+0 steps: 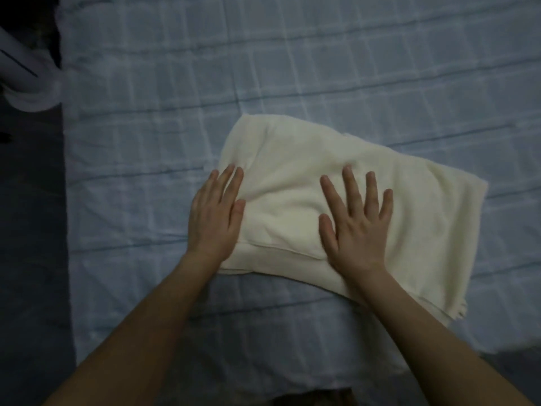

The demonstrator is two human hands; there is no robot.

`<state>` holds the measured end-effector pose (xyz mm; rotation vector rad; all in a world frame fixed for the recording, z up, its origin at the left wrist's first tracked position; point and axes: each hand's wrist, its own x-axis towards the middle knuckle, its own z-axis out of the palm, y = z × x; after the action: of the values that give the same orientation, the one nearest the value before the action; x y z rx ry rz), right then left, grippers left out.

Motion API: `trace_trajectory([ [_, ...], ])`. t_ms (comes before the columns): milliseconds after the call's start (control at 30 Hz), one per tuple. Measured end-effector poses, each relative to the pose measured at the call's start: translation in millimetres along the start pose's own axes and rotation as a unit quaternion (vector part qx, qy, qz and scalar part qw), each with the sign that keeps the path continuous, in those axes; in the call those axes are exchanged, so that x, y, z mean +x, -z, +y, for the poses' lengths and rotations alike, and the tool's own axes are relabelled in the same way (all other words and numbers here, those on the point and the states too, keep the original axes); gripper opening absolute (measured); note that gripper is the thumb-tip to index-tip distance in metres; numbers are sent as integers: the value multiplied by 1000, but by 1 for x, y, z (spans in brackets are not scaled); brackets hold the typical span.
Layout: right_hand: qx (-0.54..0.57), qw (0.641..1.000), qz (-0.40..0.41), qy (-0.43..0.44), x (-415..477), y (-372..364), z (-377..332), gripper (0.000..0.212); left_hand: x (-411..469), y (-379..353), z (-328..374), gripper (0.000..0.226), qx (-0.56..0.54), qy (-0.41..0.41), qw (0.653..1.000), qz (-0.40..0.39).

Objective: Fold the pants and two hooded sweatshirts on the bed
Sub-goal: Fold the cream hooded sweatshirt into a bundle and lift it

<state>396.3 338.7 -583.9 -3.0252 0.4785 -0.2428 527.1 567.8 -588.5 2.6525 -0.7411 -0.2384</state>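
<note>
A cream-coloured garment (415,206) lies folded into a rough rectangle on the bed (146,159), angled from upper left to lower right. My left hand (215,213) rests flat on its left edge, fingers together and pointing away from me. My right hand (355,227) presses flat on the middle of the garment with its fingers spread. Neither hand grips the cloth. No other garment is in view.
The bed is covered by a blue-grey checked sheet with creases. Its left edge runs down beside a dark floor strip (29,259). A white rounded object (26,80) sits at the upper left beyond the bed.
</note>
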Motion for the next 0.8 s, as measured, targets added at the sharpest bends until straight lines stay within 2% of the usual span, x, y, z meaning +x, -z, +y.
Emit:
trace_trajectory([
  [100,7,1000,13,-2,-1,-2,2,61,-6,9,7,53,-114,54,992,1],
  [167,9,1000,23,-4,-1,-3,3,61,-10,17,9,51,-230,114,966,12],
  [233,7,1000,26,-4,-1,-4,3,61,-9,27,6,46,-292,128,948,6],
  [300,6,1000,30,-2,-2,-5,2,61,-2,41,0,52,-359,135,922,-46],
  [400,14,999,37,-6,-1,-4,2,63,12,62,-9,73,-487,112,850,-164],
  [433,17,999,38,-7,-1,-4,3,63,14,66,-8,78,-506,95,837,-184],
  [633,22,999,43,-10,0,-1,1,61,15,77,17,103,-431,35,894,-116],
  [700,26,999,39,-13,0,1,2,60,14,83,29,108,-435,27,892,-120],
  [800,40,999,27,-23,0,9,1,59,11,89,60,114,-481,30,868,-124],
])
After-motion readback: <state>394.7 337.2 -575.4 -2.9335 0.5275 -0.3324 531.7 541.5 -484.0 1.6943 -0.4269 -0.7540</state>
